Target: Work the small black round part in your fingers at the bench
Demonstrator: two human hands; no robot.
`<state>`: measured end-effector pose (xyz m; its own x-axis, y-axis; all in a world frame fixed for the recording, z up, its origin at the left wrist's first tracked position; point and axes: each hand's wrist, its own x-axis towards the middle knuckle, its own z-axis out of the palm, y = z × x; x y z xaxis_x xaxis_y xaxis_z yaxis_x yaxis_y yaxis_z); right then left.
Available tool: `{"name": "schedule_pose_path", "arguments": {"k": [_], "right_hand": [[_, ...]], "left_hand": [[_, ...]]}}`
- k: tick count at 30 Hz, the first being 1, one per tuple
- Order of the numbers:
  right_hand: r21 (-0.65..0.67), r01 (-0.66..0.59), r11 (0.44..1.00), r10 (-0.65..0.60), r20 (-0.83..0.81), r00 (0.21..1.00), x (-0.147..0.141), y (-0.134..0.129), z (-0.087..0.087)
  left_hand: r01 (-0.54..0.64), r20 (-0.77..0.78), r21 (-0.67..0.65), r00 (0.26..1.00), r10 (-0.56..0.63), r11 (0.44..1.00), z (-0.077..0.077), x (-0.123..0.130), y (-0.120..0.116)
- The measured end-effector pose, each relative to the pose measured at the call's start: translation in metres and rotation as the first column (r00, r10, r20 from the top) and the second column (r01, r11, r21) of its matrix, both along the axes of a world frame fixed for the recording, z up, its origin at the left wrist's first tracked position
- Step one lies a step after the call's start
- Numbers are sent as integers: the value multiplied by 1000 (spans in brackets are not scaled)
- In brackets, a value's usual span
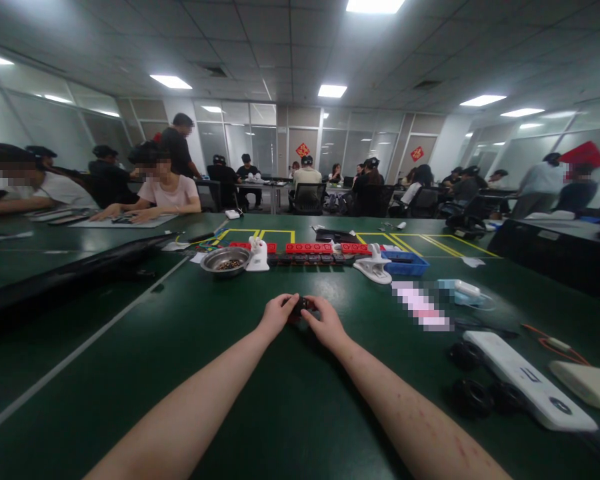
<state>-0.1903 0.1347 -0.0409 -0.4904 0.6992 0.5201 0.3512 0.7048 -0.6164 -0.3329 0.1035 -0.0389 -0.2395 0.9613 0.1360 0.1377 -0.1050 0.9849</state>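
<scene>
A small black part [301, 306] is held between my two hands over the green table [260, 413]. Its left side is gripped by the fingers of my left hand [279, 315]. The thumb and fingers of my right hand [326, 321] close on it from the right. Something dark red shows just under it, too small to make out. Beyond my hands lies a row of red blocks [310, 248], with a row of dark parts [315, 259] along its near side.
A metal bowl [211, 262] with small pieces and a white clamp stand [258, 257] are behind left. Another white stand [375, 265] and a blue tray [411, 267] lie behind right. A white power strip [527, 377] and black rings [473, 398] sit at right. People sit beyond.
</scene>
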Motion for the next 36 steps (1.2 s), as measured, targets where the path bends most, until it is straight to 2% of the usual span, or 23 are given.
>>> {"name": "schedule_pose_path", "arguments": {"k": [4,10,16,18,21,25,31,36], "right_hand": [[13,-12,1000,11,29,1000,-1,-3,1],[-72,157,985,-149,105,983,-3,1,-2],[-76,113,991,-104,115,988,-1,2,-1],[-64,105,992,-99,90,991,-1,0,1],[-49,91,995,-89,44,995,0,-2,4],[-22,5,1000,-6,-36,999,1,-2,5],[-50,-70,996,67,-45,997,0,-3,1],[-92,8,996,-8,-4,1000,-1,-6,5]], "left_hand": [[-12,-12,4,1000,12,1000,0,-1,1],[-26,-100,58,994,32,998,5,1,-7],[-36,-275,157,958,78,987,8,3,-13],[-18,-234,153,971,53,988,9,4,-14],[18,-81,90,997,-11,996,10,7,-13],[31,26,4,999,-32,999,8,6,-8],[1,11,-9,1000,0,1000,3,3,-2],[-33,-112,56,993,40,998,2,2,-3]]}}
